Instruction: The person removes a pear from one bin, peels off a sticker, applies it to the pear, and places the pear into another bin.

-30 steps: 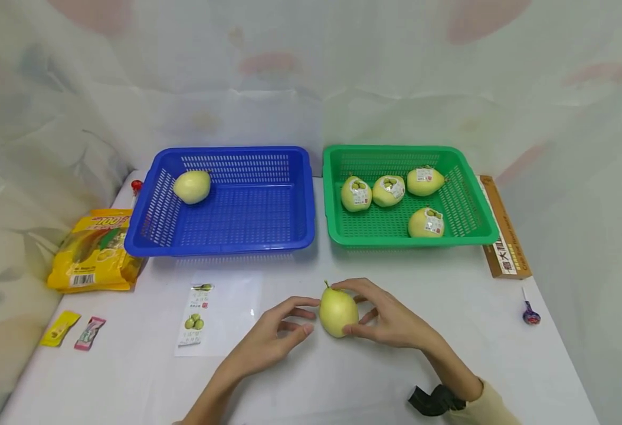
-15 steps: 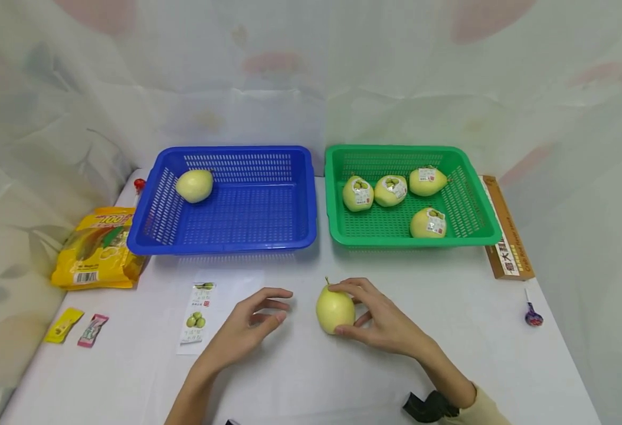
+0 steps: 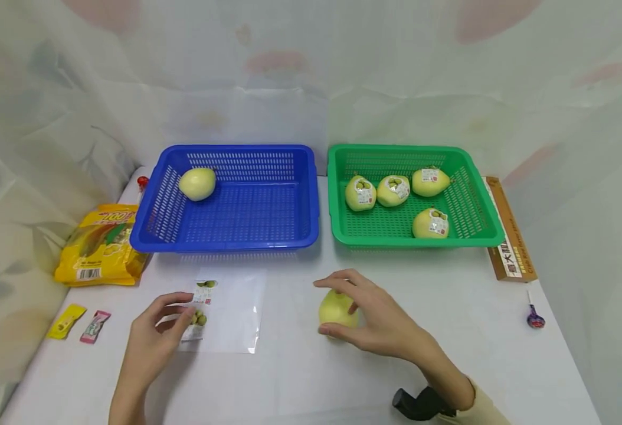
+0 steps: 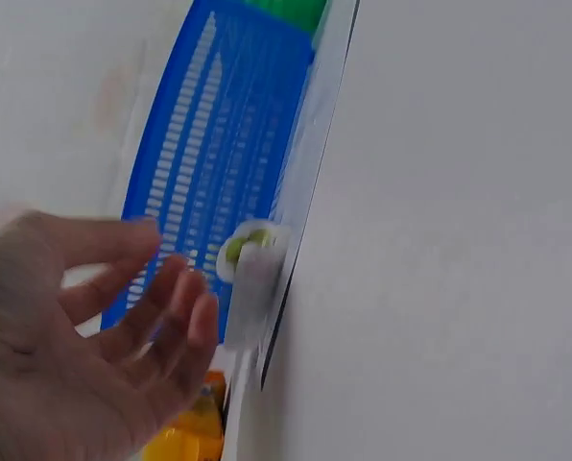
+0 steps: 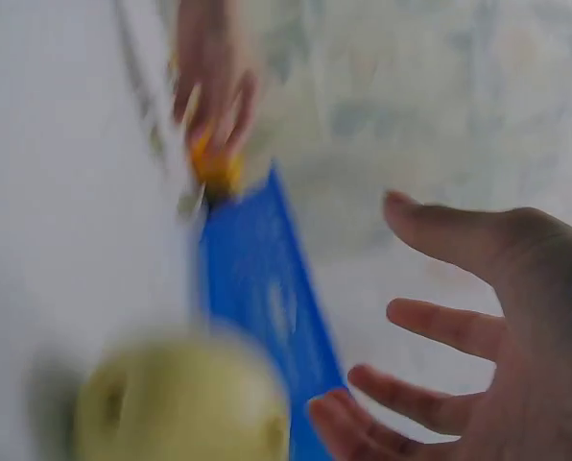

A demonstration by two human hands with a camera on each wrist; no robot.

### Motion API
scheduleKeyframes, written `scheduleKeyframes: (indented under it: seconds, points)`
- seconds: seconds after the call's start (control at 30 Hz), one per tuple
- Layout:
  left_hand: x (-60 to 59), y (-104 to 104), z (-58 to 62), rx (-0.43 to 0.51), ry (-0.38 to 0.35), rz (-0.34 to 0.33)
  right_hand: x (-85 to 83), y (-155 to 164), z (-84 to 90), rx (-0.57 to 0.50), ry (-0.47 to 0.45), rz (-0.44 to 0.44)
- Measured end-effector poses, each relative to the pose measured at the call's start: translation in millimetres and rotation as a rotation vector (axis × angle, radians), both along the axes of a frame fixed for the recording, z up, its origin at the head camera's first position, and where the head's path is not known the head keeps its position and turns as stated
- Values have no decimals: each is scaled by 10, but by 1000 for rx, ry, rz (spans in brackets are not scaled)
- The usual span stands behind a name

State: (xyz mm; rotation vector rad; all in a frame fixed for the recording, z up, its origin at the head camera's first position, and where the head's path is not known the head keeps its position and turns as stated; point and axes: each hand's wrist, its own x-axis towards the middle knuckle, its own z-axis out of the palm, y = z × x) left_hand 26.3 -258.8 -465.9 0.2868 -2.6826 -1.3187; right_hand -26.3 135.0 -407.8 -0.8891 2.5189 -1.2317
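Observation:
A pale yellow-green pear (image 3: 336,310) stands on the white table in front of the baskets. Over its right side hovers my right hand (image 3: 377,313), fingers spread and gently bent; the right wrist view shows a gap between that hand (image 5: 488,336) and the pear (image 5: 185,403). Farther left, my left hand (image 3: 154,336) is above the left edge of a clear sticker sheet (image 3: 236,324), thumb and fingers apart with nothing between them. Fruit-picture stickers (image 3: 199,319) lie on the sheet, partly covered by the fingertips.
A blue basket (image 3: 226,247) holds one plain pear (image 3: 197,184). Several labelled pears (image 3: 431,224) sit in the green basket (image 3: 417,242). At left are a yellow snack bag (image 3: 101,251) and two small candies (image 3: 95,326); at right, a brown box (image 3: 513,236) and a lollipop (image 3: 535,319).
My left hand has moved left from beside the pear to the sticker sheet. The right hand has loosened from the pear and spread over it.

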Motion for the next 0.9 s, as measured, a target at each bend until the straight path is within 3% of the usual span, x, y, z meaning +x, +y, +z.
scheduleKeyframes:
  seconds: [0.07, 0.17, 0.3, 0.37, 0.5, 0.57, 0.7, 0.8, 0.9]
  points:
    - [27, -93, -4, -86, -58, 37, -5, -261, 82, -88, -48, 83]
    - [40, -193, -24, -155, -163, -8, -50, -767, 82, -219, -213, 186]
    - [10, -251, -49, -189, -271, -120, -178, -1500, -171, -320, -375, 146]
    - [-8, -257, -57, -202, -282, -155, -252, -1820, -350, -287, -340, 68]
    - [-15, -249, -75, -206, -255, -181, -396, -2254, -671, -102, -152, -103]
    - [-5, -248, -95, -197, -225, -185, -452, -2375, -749, 18, -61, -166]
    - [15, -258, -129, -182, -178, -182, -519, -2480, -768, 169, 14, -192]
    - [20, -267, -134, -172, -172, -183, -522, -2474, -763, 152, 35, -181]
    - [5, -267, -120, -177, -202, -184, -460, -2381, -718, 7, 18, -159]
